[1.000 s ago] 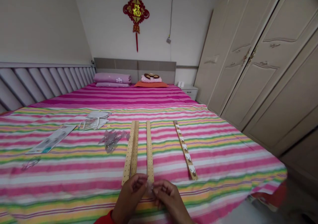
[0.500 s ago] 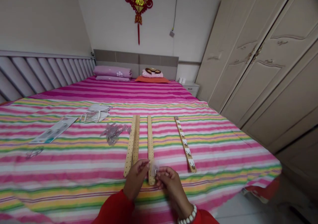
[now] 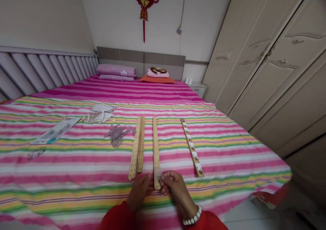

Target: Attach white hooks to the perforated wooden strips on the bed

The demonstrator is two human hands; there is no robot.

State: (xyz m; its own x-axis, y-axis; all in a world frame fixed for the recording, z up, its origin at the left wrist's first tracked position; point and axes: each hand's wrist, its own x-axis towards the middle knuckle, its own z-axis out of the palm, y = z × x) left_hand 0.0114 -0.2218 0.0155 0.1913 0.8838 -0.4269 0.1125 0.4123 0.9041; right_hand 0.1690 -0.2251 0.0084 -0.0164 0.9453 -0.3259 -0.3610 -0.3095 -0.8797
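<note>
A clear adhesive hook (image 3: 158, 173) is pinched in the thumb and fingers of my right hand (image 3: 175, 186). It lies over the near end of the middle perforated wooden strip (image 3: 156, 148); whether it is stuck there I cannot tell. My left hand (image 3: 139, 190) is at that strip's left edge, fingers curled against its near end. Left of it lie two more perforated strips (image 3: 134, 148), side by side. On the right, another wooden strip (image 3: 190, 141) carries a row of several white hooks.
A pile of clear hooks (image 3: 117, 135) lies to the left. Beyond it are a flat hook package (image 3: 57, 129), crumpled wrappers (image 3: 100, 114) and small loose rings (image 3: 36, 153). A striped sheet (image 3: 76, 179) covers the bed; pillows (image 3: 117, 72) lie at the headboard and a wardrobe (image 3: 254, 70) stands right.
The clear hook has moved down onto the middle strip's near end. My left hand has shifted slightly lower, against the strip's edge. The camera view has tilted a little.
</note>
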